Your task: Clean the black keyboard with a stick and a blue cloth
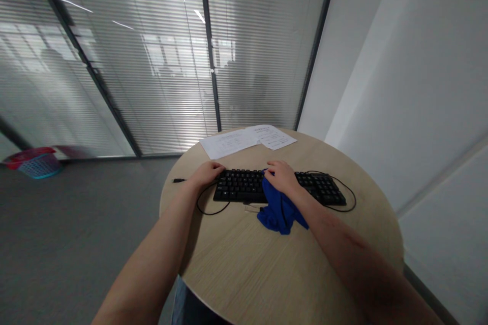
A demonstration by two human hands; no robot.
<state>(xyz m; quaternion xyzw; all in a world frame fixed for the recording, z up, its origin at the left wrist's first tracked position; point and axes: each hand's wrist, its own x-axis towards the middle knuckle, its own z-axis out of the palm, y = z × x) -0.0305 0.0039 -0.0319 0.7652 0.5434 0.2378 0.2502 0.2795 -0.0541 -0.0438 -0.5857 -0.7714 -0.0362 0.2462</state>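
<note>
A black keyboard (244, 186) lies across the round wooden table (244, 259). My left hand (207, 172) grips its upper left corner, fingers closed on the edge. Over the keys right of the middle, my right hand (281, 175) holds a blue cloth (280, 210) bunched under its fingers. The cloth covers some keys and hangs down past the keyboard's near edge onto the table. A black cable (353, 194) loops round the keyboard's right end, and another loop shows at the left, near a plug (179, 180).
Two printed paper sheets (231, 143) lie behind the keyboard at the table's far edge. A red and blue basket (38, 163) stands on the floor at the far left. Glass panels with blinds rise behind the table, and a white wall stands at the right.
</note>
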